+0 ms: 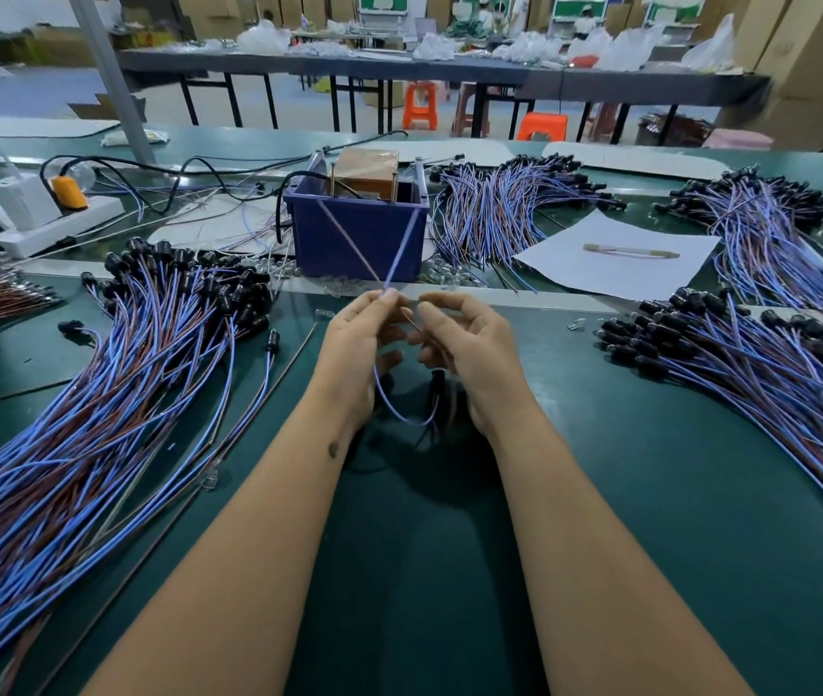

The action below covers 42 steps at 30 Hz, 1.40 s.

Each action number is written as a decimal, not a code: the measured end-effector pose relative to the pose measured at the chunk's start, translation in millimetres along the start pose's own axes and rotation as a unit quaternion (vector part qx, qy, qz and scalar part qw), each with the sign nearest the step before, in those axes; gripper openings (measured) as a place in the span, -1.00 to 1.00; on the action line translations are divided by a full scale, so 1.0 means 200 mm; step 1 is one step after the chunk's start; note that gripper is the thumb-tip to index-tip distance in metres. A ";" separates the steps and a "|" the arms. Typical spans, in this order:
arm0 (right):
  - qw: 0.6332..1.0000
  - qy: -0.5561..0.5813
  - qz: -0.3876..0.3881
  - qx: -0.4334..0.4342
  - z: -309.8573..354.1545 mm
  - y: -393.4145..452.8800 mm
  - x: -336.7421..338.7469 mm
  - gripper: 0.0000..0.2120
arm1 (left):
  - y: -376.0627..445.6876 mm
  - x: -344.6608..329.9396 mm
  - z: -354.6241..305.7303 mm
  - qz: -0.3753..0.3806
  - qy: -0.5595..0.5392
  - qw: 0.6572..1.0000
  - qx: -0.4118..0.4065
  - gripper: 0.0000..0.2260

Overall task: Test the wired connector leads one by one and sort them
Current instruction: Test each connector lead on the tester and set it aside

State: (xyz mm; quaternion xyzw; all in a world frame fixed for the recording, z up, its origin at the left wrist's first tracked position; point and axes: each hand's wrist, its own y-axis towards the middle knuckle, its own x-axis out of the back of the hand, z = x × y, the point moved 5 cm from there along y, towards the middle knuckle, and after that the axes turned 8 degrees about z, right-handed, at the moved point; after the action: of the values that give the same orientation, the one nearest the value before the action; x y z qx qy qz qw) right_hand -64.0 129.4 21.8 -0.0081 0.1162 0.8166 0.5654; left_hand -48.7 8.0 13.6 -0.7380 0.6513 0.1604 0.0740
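While your left hand (pixel 356 339) is pinching a blue and a brown lead wire (pixel 401 253) at the fingertips, both wire ends are crossing and reaching up to the blue test box (pixel 356 238). Your right hand (pixel 467 344) is curling loosely just beside it, touching a brown wire; whether it is actually gripping, I cannot tell. Large piles of leads are lying at left (pixel 98 394) and right (pixel 776 374) on the green table (pixel 600 469).
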 end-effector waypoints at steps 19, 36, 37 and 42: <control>0.806 -0.567 -0.123 0.118 0.12 -0.04 0.08 -0.86 | 0.03 0.13 -0.05 -0.115 -0.086 0.989 -0.038 -0.74; 0.974 0.078 -0.202 0.058 0.11 -0.11 0.41 -0.81 | -0.10 -0.19 0.04 0.112 0.331 0.929 -0.127 -0.83; 0.976 0.025 -0.205 0.065 0.14 -0.13 0.46 -0.78 | -0.12 -0.24 0.04 0.120 0.335 0.923 -0.146 -0.83; 0.951 -0.221 -0.211 0.039 0.33 -0.19 0.73 -0.86 | -0.32 -0.67 0.03 0.244 0.431 0.804 -0.330 -0.88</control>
State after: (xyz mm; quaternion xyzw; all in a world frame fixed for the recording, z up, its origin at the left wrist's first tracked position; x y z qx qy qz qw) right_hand -74.0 290.6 57.6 0.1705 0.0158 0.6549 0.7360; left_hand -0.7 144.4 46.8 -0.5277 0.6823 0.0439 -0.5041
